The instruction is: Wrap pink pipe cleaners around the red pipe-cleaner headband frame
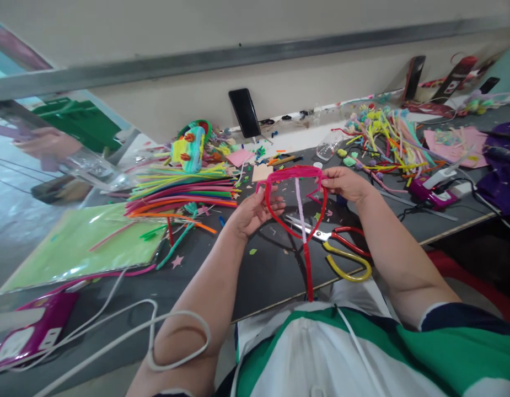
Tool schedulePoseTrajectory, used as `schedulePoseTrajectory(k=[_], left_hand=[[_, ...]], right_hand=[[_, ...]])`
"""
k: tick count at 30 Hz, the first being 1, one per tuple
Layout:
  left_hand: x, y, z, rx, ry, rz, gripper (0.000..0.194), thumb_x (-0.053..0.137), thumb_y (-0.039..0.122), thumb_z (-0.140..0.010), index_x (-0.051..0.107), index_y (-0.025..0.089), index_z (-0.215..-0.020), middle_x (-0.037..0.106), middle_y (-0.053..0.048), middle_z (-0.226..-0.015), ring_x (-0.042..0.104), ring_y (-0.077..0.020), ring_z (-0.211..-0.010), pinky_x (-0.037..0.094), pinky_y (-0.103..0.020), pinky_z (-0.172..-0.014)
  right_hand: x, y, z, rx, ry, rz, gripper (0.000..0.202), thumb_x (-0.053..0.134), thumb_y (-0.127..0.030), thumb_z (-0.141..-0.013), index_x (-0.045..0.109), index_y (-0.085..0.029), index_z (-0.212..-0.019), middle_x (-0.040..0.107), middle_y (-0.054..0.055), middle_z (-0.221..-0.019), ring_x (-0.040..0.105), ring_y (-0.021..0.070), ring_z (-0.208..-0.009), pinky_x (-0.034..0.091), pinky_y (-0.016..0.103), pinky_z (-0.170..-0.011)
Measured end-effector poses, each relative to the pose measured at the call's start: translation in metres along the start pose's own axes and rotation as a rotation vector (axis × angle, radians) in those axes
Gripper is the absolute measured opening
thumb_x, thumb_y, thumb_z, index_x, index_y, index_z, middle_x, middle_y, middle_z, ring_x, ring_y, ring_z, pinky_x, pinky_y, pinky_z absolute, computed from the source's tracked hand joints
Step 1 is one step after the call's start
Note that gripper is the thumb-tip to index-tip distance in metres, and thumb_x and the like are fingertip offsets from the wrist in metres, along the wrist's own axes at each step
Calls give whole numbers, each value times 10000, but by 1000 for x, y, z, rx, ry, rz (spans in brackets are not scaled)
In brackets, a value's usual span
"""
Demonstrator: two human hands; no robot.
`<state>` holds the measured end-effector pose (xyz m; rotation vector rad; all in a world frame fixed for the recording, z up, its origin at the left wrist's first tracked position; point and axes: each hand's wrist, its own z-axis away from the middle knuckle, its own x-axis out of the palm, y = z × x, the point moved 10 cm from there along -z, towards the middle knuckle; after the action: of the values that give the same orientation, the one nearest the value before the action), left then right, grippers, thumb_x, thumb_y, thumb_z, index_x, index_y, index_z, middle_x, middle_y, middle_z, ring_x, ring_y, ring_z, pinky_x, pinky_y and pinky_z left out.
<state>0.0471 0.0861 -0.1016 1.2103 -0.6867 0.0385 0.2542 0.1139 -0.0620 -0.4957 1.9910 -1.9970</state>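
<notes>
Between my hands hangs a red and pink pipe-cleaner shape [296, 173]: a pink band across the top, a red loop below, a pale lilac stem down the middle and a red tail at the bottom. My left hand [255, 210] holds its upper left corner by the thumb, with the other fingers loosely curled behind the loop. My right hand [345, 183] pinches its upper right corner between thumb and fingers. Below the shape, scissors [349, 259] with one red and one yellow handle lie on the dark table [221, 275], partly behind the loop.
At left are bundled pipe cleaners [184, 193], a green sheet in clear wrap [81, 242] and a purple power strip [39, 325]. White cables [155, 331] cross near my left forearm. A phone [243, 113] leans against the wall; another person's hand [50, 144] shows far left.
</notes>
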Motion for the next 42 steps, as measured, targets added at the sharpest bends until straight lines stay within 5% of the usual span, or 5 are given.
schedulePoseTrajectory(k=[6,13,23,35,42], left_hand=[[39,-11,9,-61,-174,-23,544,596,504,-813,546,134,-1209,619,-184,-1175,632,-285,-1036,500,-434,-885],[73,-34,21,-184,-188,-175,409,682,347,-787,555,137,-1114,674,-113,-938,669,-172,-722,532,-333,-716],[58,-25,7,-17,-65,-97,236,667,317,-798,579,121,-894,566,4,-617,389,-20,-412,311,-173,-450],[60,-24,8,-1,-85,-132,210,643,312,-817,573,128,-889,571,-3,-630,416,-38,-440,335,-191,-473],[63,-26,8,-13,-93,-185,233,646,334,-813,574,135,-911,584,-4,-653,450,-51,-453,375,-207,-488]], right_hand=[[-28,-13,1,-139,158,-124,238,747,-290,-675,684,-138,-847,660,15,-642,462,63,-478,325,195,-457],[-42,-10,0,-169,270,-179,244,771,-293,-653,696,-148,-835,655,6,-647,487,63,-503,337,191,-470],[-32,-11,-1,-156,203,-175,226,762,-305,-665,687,-148,-811,666,16,-663,534,84,-538,357,207,-503],[-32,-10,1,-124,174,-156,318,766,-337,-663,717,-151,-916,672,26,-685,508,81,-523,368,216,-499],[-47,-18,6,-197,295,-132,274,737,-416,-701,707,-160,-792,591,-15,-612,446,67,-510,354,219,-499]])
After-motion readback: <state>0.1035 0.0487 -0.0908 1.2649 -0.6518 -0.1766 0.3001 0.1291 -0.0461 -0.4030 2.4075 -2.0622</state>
